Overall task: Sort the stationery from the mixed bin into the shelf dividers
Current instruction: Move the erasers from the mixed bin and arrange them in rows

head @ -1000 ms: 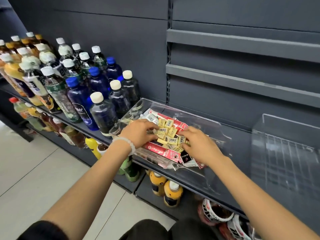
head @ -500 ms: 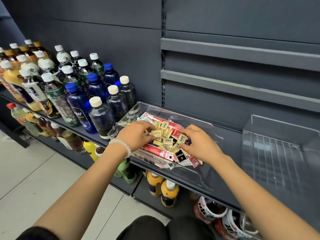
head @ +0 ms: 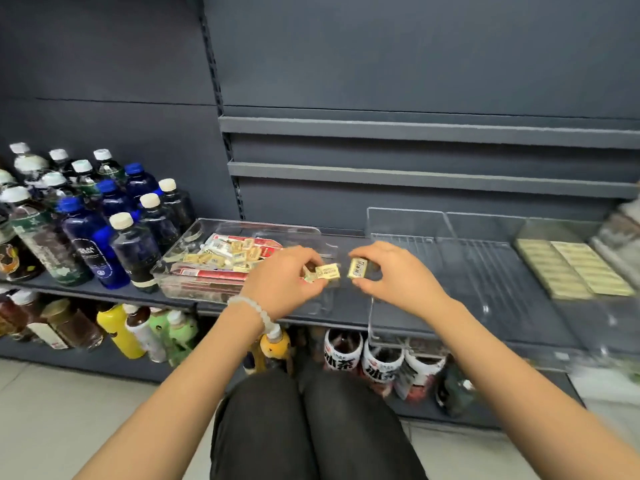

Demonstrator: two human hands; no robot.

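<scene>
A person crouched before a dark grey store shelf point(head: 346, 317) holds small yellow packets in both hands, just right of a clear plastic bin point(head: 194, 292). The left hand point(head: 282, 284), a pale bead bracelet point(head: 254, 308) at its wrist, pinches a few yellow packets point(head: 327, 271) between thumb and curled fingers. The right hand point(head: 394, 275) grips a single yellow packet with a barcode point(head: 358, 267) the same way, and the two hands sit close together without touching, above the shelf's front edge.

The bin rests on the shelf to the left of the hands and contains more loose yellow packets point(head: 221, 258) heaped on long red-and-white packs point(head: 207, 273). To the right of the hands stands a clear shelf divider tray point(head: 485, 278), its near compartment showing only its ribbed floor. Further right, rows of pale yellow-green items point(head: 571, 268) lie flat in neat columns in another compartment; what they are cannot be told from this view.

Left of the bin, bottles with blue and white caps point(head: 104, 230) stand crowded on the same shelf. On the shelf below are yellow and green bottles point(head: 138, 330) and bottles with red, white and black labels point(head: 377, 362). The person's dark trousers point(head: 311, 427) fill the bottom centre of the view.
</scene>
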